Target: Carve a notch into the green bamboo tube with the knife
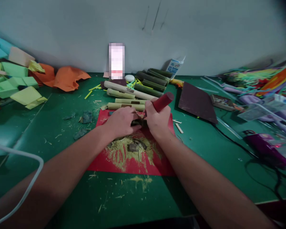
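Observation:
My left hand [121, 122] is closed around a short dark bamboo piece [137, 122] and presses it down over a red sheet [100, 167]. My right hand [158, 119] grips a tool by its thick, round red handle [164, 101]; the handle tilts up to the right. The tool's working end meets the bamboo between my hands, but my fingers hide most of it. Pale shavings and dust [120, 159] cover the sheet, with a dark bamboo chip [133, 147] among them. Just beyond my hands lie peeled bamboo tubes [114, 106] with rectangular slots cut into them.
Dark green bamboo tubes [154, 85] lie at the back by a propped phone [116, 60]. Folded papers [16, 86] and orange sheets [70, 78] are left. A brown board [196, 101], a purple device [269, 149] and cables stand right. A white cable [39, 159] crosses near my left arm.

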A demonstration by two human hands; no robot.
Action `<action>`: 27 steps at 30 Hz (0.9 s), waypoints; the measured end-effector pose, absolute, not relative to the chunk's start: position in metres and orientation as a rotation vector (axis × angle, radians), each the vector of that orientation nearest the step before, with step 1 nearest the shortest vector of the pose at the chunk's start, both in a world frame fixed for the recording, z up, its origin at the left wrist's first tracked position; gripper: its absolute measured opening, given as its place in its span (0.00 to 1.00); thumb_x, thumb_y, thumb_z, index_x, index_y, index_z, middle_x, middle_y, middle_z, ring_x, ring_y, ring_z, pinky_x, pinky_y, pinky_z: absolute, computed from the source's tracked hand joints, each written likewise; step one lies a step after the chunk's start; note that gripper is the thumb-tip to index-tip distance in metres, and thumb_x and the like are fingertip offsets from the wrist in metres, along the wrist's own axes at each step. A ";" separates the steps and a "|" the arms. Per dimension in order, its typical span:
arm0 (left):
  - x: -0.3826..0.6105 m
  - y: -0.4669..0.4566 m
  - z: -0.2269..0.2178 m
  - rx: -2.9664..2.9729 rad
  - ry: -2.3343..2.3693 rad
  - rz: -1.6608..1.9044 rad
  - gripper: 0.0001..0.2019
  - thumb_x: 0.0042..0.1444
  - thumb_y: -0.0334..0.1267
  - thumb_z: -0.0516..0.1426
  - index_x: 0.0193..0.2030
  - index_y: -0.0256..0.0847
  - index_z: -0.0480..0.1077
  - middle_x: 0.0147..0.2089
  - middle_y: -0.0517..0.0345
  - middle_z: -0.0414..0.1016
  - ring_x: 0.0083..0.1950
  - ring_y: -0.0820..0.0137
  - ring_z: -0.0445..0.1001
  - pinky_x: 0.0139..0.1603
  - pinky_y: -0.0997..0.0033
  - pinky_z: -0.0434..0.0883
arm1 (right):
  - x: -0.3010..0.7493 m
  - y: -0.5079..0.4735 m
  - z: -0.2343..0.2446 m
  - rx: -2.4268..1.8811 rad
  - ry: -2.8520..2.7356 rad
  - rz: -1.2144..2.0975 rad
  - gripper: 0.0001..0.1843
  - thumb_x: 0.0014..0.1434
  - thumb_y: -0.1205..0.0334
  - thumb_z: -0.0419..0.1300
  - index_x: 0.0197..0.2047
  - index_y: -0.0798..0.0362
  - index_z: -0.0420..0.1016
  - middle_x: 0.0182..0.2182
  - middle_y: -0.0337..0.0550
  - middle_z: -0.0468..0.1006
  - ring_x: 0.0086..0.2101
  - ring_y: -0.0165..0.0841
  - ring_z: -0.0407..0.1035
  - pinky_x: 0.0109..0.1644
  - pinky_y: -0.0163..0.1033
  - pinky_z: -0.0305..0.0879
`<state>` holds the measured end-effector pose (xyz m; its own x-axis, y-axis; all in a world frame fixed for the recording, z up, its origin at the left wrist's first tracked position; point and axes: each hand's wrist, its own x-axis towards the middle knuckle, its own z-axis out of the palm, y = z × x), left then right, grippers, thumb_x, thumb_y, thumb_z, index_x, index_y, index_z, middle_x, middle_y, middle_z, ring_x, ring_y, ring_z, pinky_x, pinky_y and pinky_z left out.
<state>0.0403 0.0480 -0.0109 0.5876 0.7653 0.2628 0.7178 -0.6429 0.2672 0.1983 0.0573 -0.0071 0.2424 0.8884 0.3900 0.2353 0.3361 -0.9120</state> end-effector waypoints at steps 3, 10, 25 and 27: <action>0.041 0.047 -0.010 2.711 1.280 0.505 0.16 0.62 0.47 0.61 0.51 0.39 0.80 0.45 0.47 0.76 0.48 0.56 0.75 0.49 0.55 0.73 | 0.198 0.062 -0.005 -1.241 -1.292 0.642 0.15 0.53 0.53 0.60 0.21 0.49 0.63 0.19 0.33 0.65 0.24 0.29 0.59 0.30 0.39 0.59; 0.044 0.045 -0.012 2.697 1.288 0.526 0.18 0.61 0.47 0.62 0.52 0.39 0.78 0.48 0.46 0.75 0.51 0.55 0.74 0.52 0.55 0.73 | 0.196 0.064 -0.001 -1.260 -1.281 0.661 0.14 0.52 0.56 0.61 0.21 0.49 0.62 0.19 0.33 0.63 0.24 0.28 0.58 0.29 0.38 0.58; 0.043 0.053 -0.007 2.585 1.283 0.535 0.17 0.61 0.47 0.63 0.52 0.42 0.80 0.43 0.48 0.79 0.49 0.54 0.77 0.51 0.55 0.73 | 0.197 0.072 -0.001 -1.190 -1.202 0.787 0.11 0.47 0.62 0.57 0.18 0.48 0.59 0.15 0.31 0.59 0.20 0.27 0.55 0.23 0.36 0.52; 0.043 0.055 -0.007 2.591 1.289 0.521 0.16 0.60 0.48 0.64 0.50 0.40 0.81 0.41 0.49 0.78 0.47 0.54 0.77 0.49 0.55 0.74 | 0.197 0.072 0.000 -1.186 -1.175 0.760 0.11 0.47 0.63 0.57 0.18 0.48 0.59 0.14 0.31 0.59 0.20 0.27 0.55 0.23 0.36 0.52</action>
